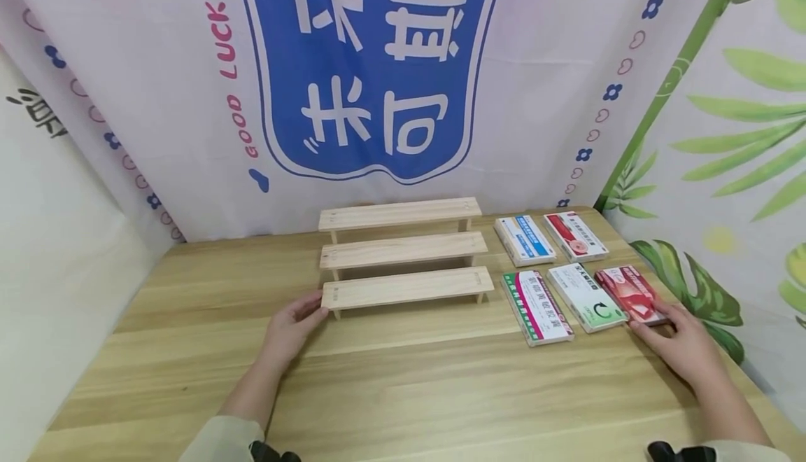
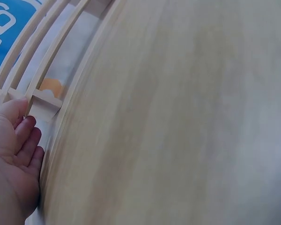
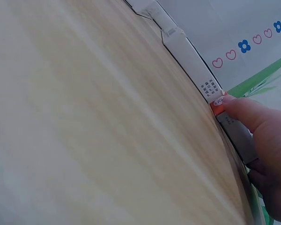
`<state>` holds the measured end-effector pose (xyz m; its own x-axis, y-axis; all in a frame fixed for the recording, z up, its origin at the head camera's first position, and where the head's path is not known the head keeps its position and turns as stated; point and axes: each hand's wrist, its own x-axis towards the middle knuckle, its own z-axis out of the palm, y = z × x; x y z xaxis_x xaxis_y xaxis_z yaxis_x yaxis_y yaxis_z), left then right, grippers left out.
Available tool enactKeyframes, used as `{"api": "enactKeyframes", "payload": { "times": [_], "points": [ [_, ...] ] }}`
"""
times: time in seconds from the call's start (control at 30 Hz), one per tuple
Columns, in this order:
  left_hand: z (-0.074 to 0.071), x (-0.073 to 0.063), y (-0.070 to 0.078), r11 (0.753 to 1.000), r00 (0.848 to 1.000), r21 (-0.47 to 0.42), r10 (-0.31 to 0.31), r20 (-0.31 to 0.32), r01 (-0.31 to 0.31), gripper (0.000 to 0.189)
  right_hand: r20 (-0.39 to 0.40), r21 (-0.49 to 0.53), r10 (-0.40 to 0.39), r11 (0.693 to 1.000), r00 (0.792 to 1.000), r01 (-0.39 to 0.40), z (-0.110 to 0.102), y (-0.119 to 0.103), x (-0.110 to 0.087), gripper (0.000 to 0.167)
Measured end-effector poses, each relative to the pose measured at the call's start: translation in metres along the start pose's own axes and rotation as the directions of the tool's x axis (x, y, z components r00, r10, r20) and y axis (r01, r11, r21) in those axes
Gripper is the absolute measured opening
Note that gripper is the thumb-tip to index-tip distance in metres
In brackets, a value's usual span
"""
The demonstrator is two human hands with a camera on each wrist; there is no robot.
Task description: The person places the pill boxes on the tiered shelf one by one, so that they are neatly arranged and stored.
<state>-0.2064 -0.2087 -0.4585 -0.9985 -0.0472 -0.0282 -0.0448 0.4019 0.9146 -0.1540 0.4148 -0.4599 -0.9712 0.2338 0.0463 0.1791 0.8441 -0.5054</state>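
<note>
A three-tier wooden display rack (image 1: 408, 288) stands on the table in the head view. My left hand (image 1: 291, 330) holds the left end of its lowest, front board; in the left wrist view the thumb of my left hand (image 2: 14, 154) lies against that end, with the fingers curled below. At the right, my right hand (image 1: 683, 346) grips a red medicine box (image 1: 626, 287) by its near end and right side. A white and green box (image 1: 585, 294) lies just left of it, close to the thumb. In the right wrist view, my right hand (image 3: 271, 145) partly hides the boxes.
Other medicine boxes lie flat right of the rack: a pink, white and green one (image 1: 538, 308), a blue and white one (image 1: 525, 239), and a red and white one (image 1: 575, 235). Printed cloth (image 1: 504, 154) hangs behind the wooden table (image 1: 409, 392), with a leaf-patterned cloth at right.
</note>
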Motion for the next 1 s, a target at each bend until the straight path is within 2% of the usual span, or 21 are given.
{"api": "enactKeyframes", "payload": {
  "times": [0.17, 0.3, 0.47, 0.53, 0.63, 0.77, 0.9, 1.0],
  "points": [
    [0.002, 0.001, -0.001, 1.000, 1.000, -0.021, 0.001, -0.003, -0.001, 0.047, -0.004, 0.011, 0.039, 0.999, 0.999, -0.039, -0.004, -0.003, -0.001, 0.089],
    [0.001, 0.000, 0.001, 0.999, 1.000, -0.033, -0.003, -0.010, 0.003, 0.047, -0.017, 0.059, 0.066, 0.996, 0.998, -0.065, -0.007, -0.008, -0.001, 0.090],
    [0.000, 0.000, 0.000, 0.999, 1.000, -0.042, -0.015, -0.020, 0.014, 0.045, -0.030, 0.142, 0.069, 0.988, 0.997, -0.064, -0.013, -0.022, 0.003, 0.088],
    [0.001, 0.000, -0.001, 0.999, 1.000, -0.050, -0.016, -0.022, 0.015, 0.045, -0.030, 0.143, 0.061, 0.988, 0.998, -0.056, -0.016, -0.031, 0.006, 0.088],
    [0.001, 0.001, -0.001, 0.999, 0.999, -0.050, -0.020, -0.028, 0.018, 0.045, -0.026, 0.140, 0.031, 0.990, 0.999, -0.027, -0.022, -0.048, 0.012, 0.087],
    [0.002, 0.000, -0.001, 0.998, 0.999, -0.051, -0.030, -0.035, 0.028, 0.044, -0.023, 0.195, -0.040, 0.980, 0.999, 0.043, -0.027, -0.078, 0.021, 0.082],
    [0.002, -0.001, -0.001, 0.998, 0.999, -0.056, -0.032, -0.036, 0.030, 0.044, -0.012, 0.230, -0.109, 0.967, 0.994, 0.109, -0.025, -0.113, 0.032, 0.081],
    [0.002, -0.001, -0.001, 0.998, 0.999, -0.056, -0.029, -0.041, 0.027, 0.044, 0.024, 0.256, -0.160, 0.955, 0.987, 0.148, -0.020, -0.140, 0.041, 0.081]
  ]
}}
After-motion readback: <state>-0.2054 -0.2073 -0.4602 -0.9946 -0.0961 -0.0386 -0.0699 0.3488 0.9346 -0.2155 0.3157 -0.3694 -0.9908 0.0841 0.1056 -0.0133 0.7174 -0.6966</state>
